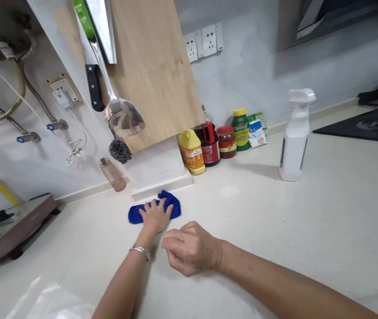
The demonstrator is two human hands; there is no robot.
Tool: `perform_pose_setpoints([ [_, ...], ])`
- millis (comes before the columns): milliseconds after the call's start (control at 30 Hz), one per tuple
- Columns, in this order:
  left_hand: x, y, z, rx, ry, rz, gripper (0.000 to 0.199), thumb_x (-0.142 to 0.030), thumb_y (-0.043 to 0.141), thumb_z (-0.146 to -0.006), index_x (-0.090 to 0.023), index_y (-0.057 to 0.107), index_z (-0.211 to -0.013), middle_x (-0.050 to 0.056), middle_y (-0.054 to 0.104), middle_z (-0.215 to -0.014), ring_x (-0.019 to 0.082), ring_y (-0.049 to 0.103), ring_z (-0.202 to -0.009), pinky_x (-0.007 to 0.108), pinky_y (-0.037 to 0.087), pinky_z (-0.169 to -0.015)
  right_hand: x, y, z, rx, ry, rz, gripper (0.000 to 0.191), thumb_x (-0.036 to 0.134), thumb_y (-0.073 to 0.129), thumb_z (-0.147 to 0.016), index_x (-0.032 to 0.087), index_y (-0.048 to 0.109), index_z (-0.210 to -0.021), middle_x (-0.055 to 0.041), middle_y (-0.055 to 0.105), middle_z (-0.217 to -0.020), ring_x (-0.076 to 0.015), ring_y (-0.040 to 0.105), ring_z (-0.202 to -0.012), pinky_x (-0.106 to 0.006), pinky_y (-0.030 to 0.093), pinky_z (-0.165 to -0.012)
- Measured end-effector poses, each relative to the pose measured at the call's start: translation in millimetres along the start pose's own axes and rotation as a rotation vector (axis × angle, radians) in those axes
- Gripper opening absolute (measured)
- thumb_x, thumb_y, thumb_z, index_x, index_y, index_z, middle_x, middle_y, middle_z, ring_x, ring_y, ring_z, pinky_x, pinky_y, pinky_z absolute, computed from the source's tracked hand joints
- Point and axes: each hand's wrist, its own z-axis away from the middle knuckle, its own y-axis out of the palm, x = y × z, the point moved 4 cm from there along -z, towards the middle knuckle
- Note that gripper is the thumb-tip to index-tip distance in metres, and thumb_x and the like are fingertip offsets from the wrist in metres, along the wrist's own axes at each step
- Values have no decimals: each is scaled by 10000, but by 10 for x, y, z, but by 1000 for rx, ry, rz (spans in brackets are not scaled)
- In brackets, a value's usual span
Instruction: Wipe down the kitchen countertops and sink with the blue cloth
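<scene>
A blue cloth [175, 204] lies bunched on the white countertop [242, 248], by the foot of the boxed-in wall ledge. Flat on top of it presses my left hand [155, 216], fingers spread, with a silver bangle at the wrist. My right hand [192, 249] is curled into a fist just above the counter, nearer to me and to the right of the cloth. Nothing shows between its fingers. Further right on the counter stands a white spray bottle [294, 141], upright and apart from both hands.
Along the wall are a yellow jug [192, 153], a dark sauce bottle [210, 148], a red-lidded jar [227, 142] and a green bottle [241, 133]. A spatula [124, 116] hangs by the cutting board [155, 66]. An electric pan [9, 230] sits left, a stove [368, 122] right.
</scene>
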Motion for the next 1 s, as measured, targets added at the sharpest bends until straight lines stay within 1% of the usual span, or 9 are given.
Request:
perform_pose_setpoints([
  [133, -720, 40, -43, 3, 176, 49, 614, -635, 303, -924, -329, 472, -1429, 154, 491, -1453, 463, 384, -1339, 711, 275, -1076, -41, -61, -30, -61, -50, 26, 113, 178, 482, -774, 199, 578, -719, -2, 641, -660, -123, 530, -525, -275, 381, -444],
  [233, -1086, 43, -100, 38, 272, 88, 617, -630, 314, -926, -311, 481, -1428, 167, 481, -1465, 488, 365, -1352, 746, 257, -1075, -54, -25, -15, -12, -56, 49, 105, 197, 493, -795, 191, 580, -737, -25, 659, -729, -132, 554, -563, -280, 390, -455],
  [367, -1372, 100, -189, 65, 400, 168, 603, -651, 301, -928, -360, 463, -1431, 96, 422, -1543, 442, 250, -1453, 730, 172, -1154, -87, -33, 19, 46, -74, 97, 111, 228, 514, -825, 188, 580, -746, -39, 664, -779, -125, 539, -540, -284, 351, -448],
  [500, -1420, 187, -195, 46, 436, 243, 559, -649, 333, -932, -405, 454, -1420, 34, 378, -1584, 353, 217, -1494, 661, 117, -1216, -217, -112, 47, 107, 7, 133, 148, 212, 487, -852, 182, 613, -781, -54, 680, -785, -157, 593, -633, -299, 431, -577],
  [633, -1272, 215, -66, 7, 432, 267, 523, -540, 364, -966, -371, 408, -1458, 34, 344, -1604, 317, 195, -1511, 584, 110, -1236, -488, -137, 122, 169, 187, 234, 196, 190, 480, -849, 157, 673, -838, -95, 716, -805, -222, 645, -756, -341, 454, -699],
  [700, -1126, 210, 24, 5, 448, 259, 499, -469, 370, -973, -355, 421, -1456, 25, 324, -1615, 317, 161, -1522, 563, 82, -1236, -626, -104, 187, 220, 274, 259, 231, 196, 469, -860, 151, 695, -867, -108, 731, -821, -227, 648, -756, -332, 437, -668],
  [767, -918, 199, 111, 24, 459, 245, 507, -443, 454, -938, -361, 446, -1438, 27, 333, -1612, 336, 165, -1519, 591, 74, -1232, -719, -56, 262, 265, 336, 259, 258, 203, 455, -869, 148, 707, -881, -110, 737, -826, -216, 648, -729, -316, 416, -623],
  [833, -636, 176, 191, 39, 432, 239, 529, -475, 492, -911, -386, 443, -1430, 28, 355, -1601, 344, 193, -1509, 636, 101, -1226, -745, -4, 330, 284, 349, 225, 272, 203, 442, -878, 157, 710, -885, -101, 742, -843, -199, 654, -718, -300, 402, -597],
  [1000, 324, 61, 429, 15, 222, 218, 565, -665, 316, -925, -414, 437, -1417, 8, 376, -1585, 324, 221, -1503, 646, 130, -1224, -658, 109, 458, 287, 303, 131, 252, 197, 453, -885, 203, 703, -861, -72, 751, -870, -157, 663, -680, -280, 416, -594],
])
